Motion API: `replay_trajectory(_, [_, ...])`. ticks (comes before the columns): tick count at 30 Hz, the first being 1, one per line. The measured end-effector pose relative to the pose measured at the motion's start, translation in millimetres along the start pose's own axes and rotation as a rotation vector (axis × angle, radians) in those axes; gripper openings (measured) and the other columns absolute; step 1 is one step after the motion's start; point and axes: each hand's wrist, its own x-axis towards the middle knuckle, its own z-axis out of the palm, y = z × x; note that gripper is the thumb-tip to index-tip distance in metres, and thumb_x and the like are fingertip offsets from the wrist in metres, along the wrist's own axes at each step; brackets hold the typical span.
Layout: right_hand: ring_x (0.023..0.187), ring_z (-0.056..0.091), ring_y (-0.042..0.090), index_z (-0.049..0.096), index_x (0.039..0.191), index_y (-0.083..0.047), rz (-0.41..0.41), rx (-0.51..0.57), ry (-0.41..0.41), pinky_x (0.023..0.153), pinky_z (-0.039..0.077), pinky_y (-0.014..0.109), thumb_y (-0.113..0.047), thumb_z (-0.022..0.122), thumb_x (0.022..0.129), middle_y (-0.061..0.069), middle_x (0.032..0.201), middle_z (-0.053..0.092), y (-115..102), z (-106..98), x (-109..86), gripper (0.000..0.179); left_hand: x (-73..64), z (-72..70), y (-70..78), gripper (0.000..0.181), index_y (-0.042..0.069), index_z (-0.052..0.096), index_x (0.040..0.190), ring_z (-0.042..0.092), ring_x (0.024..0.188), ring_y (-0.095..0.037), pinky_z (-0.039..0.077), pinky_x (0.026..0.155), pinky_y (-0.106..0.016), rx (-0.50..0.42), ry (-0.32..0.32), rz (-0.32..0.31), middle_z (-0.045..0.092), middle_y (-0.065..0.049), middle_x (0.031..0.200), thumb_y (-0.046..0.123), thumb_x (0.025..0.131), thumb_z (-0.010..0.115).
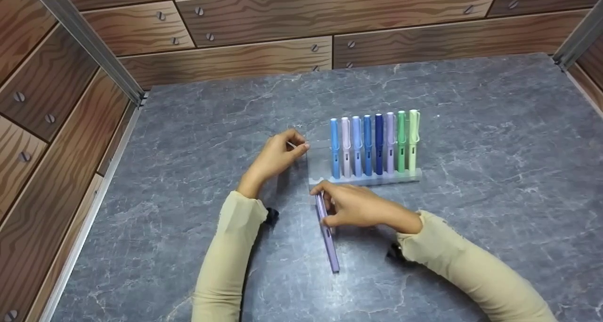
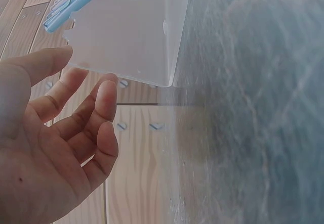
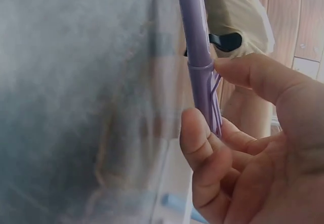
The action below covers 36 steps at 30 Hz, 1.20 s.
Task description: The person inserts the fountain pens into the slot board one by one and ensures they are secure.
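A clear acrylic pen stand [image 1: 367, 181] holds several upright pens in blue, lilac and green, with its left end bare of pens. My left hand [image 1: 278, 155] pinches the stand's left edge between thumb and index finger. The left wrist view shows the translucent panel [image 2: 121, 37] at those fingertips, the other fingers loosely bent. In front of the stand, my right hand [image 1: 360, 206] grips a purple pen [image 1: 331, 251] near its clip end. The pen slants, its other end toward me. In the right wrist view the thumb and fingers hold the purple cap [image 3: 201, 82].
The stand is on a grey marbled tabletop [image 1: 188, 124]. Wood-patterned walls [image 1: 264, 20] border the back and the left side, with a metal post [image 1: 89, 39] at the left corner. A dark wrist strap piece [image 1: 272, 216] shows by the left sleeve.
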Motion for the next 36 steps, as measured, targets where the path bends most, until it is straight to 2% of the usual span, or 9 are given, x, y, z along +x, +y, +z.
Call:
replay_trajectory(4, [0.064,0.051,0.005,0.05,0.13,-0.016,-0.003,0.053,0.025,0.055,0.044,0.023,-0.023,0.073,0.08,0.0,0.095,0.064,0,-10,-2.9,0.056,-0.2,0.5,-0.3,0.021,0.006,0.063,0.104,0.065,0.091,-0.026,0.051,0.079,-0.035,-0.005,-0.001,0.004,0.068,-0.011,0.108,0.025,0.095,0.061])
replay_trajectory(8, [0.07,0.055,0.008,0.049,0.132,-0.014,-0.011,0.074,0.073,0.061,0.048,0.025,-0.022,0.073,0.081,0.004,0.102,0.065,-1,-21,-5.3,0.057,-1.3,0.4,-0.1,0.021,0.006,0.064,0.104,0.065,0.092,-0.025,0.052,0.08,-0.035,0.0,-0.002,0.005,0.068,-0.011,0.108,0.025,0.095,0.061])
replay_trajectory(12, [0.074,0.056,0.009,0.048,0.133,-0.014,-0.015,0.042,0.128,0.065,0.048,0.026,-0.024,0.074,0.081,0.003,0.105,0.063,-3,-32,-7.8,0.059,-1.4,0.4,0.1,0.022,0.006,0.064,0.104,0.066,0.092,-0.025,0.053,0.08,-0.035,0.0,-0.008,0.012,0.069,-0.011,0.108,0.025,0.095,0.061])
replay_trajectory(20, [0.07,0.054,0.009,0.048,0.134,-0.014,-0.028,-0.055,0.214,0.059,0.045,0.025,-0.025,0.074,0.082,0.002,0.104,0.063,-6,-47,-8.2,0.06,-0.6,-0.5,0.6,0.023,0.004,0.064,0.104,0.065,0.092,-0.025,0.052,0.08,-0.035,-0.01,-0.004,0.012,0.069,-0.012,0.106,0.025,0.095,0.062])
replay_trajectory(25, [0.068,0.054,0.01,0.048,0.135,-0.014,-0.028,-0.102,0.284,0.058,0.045,0.026,-0.023,0.074,0.082,0.003,0.101,0.064,-3,-50,-6.6,0.059,0.4,0.5,0.1,0.023,0.005,0.064,0.104,0.065,0.091,-0.026,0.052,0.079,-0.034,-0.009,-0.011,0.011,0.069,-0.012,0.105,0.025,0.095,0.062])
replay_trajectory(32, [0.06,0.05,0.012,0.046,0.136,-0.014,-0.022,-0.139,0.353,0.051,0.041,0.026,-0.024,0.073,0.083,0.004,0.078,0.061,-1,-57,-3.5,0.061,0.4,0.6,-0.8,0.023,0.004,0.063,0.104,0.065,0.092,-0.026,0.051,0.082,-0.036,-0.007,-0.004,0.018,0.069,-0.012,0.105,0.025,0.095,0.062])
replay_trajectory(36, [0.062,0.053,0.013,0.046,0.135,-0.013,-0.031,-0.173,0.394,0.05,0.041,0.025,-0.024,0.072,0.083,0.004,0.083,0.062,0,-61,-1.9,0.059,-0.2,-0.2,-1.6,0.023,0.004,0.063,0.103,0.063,0.09,-0.025,0.05,0.08,-0.035,-0.008,0.002,0.026,0.069,-0.012,0.103,0.025,0.094,0.063])
